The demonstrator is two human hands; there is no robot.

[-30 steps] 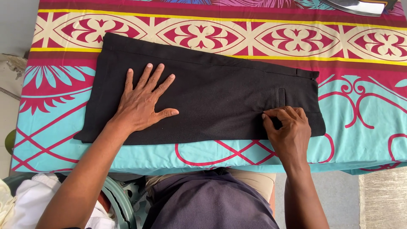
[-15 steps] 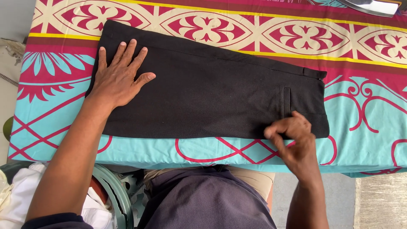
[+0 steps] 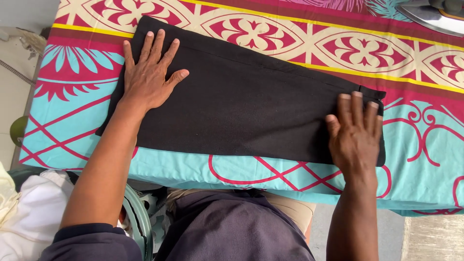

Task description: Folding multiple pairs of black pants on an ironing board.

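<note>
Black folded cloth [image 3: 241, 106] lies flat across the middle of the frame on a table cover [image 3: 425, 145] patterned in turquoise, magenta and cream. At the upper left, the left hand [image 3: 147, 79] presses palm-down on the cloth's left end, fingers spread and gripping nothing. At the right, the right hand [image 3: 355, 137] rests flat on the cloth's right end, fingers straight and together, also grasping nothing. A metal iron [image 3: 432, 14] shows partly at the upper right corner, well apart from both hands. White fabric [image 3: 29, 217] sits at the lower left.
</note>
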